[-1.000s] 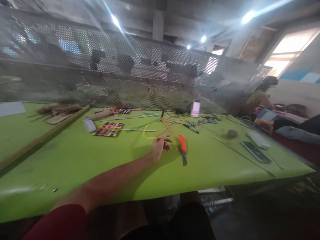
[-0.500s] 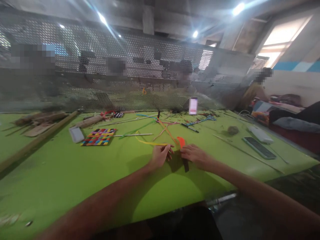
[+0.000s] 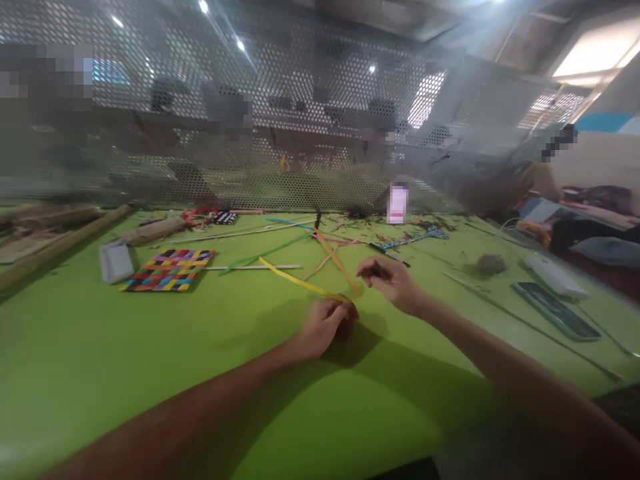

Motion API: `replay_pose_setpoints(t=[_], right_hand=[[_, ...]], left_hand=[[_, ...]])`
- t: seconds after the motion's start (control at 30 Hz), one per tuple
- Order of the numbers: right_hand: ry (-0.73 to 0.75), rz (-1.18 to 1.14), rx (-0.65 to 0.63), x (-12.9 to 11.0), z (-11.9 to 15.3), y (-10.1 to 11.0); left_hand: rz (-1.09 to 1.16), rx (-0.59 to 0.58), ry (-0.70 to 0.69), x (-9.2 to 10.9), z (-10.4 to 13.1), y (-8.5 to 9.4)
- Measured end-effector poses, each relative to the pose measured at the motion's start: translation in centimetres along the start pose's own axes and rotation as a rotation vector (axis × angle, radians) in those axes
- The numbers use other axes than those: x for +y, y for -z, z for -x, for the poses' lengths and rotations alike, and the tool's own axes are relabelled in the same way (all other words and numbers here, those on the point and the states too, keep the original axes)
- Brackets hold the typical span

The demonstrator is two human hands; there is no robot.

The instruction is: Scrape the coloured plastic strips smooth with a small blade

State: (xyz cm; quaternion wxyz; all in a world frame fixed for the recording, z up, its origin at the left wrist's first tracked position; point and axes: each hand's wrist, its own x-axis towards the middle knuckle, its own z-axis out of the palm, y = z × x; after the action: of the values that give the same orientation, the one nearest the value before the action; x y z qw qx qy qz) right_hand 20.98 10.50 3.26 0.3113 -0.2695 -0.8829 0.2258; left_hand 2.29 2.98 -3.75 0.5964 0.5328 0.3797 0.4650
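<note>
My left hand (image 3: 325,325) is low over the green table, with its fingers closed at the near end of a yellow strip (image 3: 295,281). That strip slants away to the left. My right hand (image 3: 393,281) is raised a little farther off to the right, fingers curled around something dark that I cannot make out. Between the hands lies the end of an orange strip (image 3: 339,261). A pink strip (image 3: 327,255) crosses it, and a green strip (image 3: 270,251) runs off to the left. A black pen (image 3: 387,255) lies just beyond my right hand.
A colourful woven mat (image 3: 170,270) and a white tray-like piece (image 3: 116,261) lie left on the green table (image 3: 200,373). Scissors (image 3: 425,238), a thin stick (image 3: 520,320) and a phone (image 3: 555,310) are to the right. A perforated metal screen (image 3: 310,160) stands behind; people sit beyond.
My right hand has lifted away and moved forward; the orange-and-dark piece under it no longer shows on the table. My left hand has closed more at the yellow strip, which is straighter. The view has shifted.
</note>
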Motion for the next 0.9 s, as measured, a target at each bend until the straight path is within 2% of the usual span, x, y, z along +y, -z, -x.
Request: replay_pose_setpoints(t=[0.1,0.27,0.5,0.67,0.9], right_hand=[[0.028,-0.106,-0.116,-1.2,0.1,-1.7],[0.210,0.014,-0.009,-1.3,1.9,-3.2],[0.281,0.184,-0.032,-1.4,3.0,-3.7],[0.282,0.260,-0.037,-2.0,3.1,-3.8],[0.281,0.305,-0.009,-0.4,3.4,-4.1]], left_hand=[[-0.065,-0.028,-0.012,0.1,0.4,0.1],[-0.205,-0.078,0.014,0.2,0.8,0.3],[-0.229,-0.140,0.029,0.6,1.3,0.7],[-0.199,-0.058,-0.057,0.3,1.1,0.8],[-0.183,0.044,-0.055,0.1,0.8,0.8]])
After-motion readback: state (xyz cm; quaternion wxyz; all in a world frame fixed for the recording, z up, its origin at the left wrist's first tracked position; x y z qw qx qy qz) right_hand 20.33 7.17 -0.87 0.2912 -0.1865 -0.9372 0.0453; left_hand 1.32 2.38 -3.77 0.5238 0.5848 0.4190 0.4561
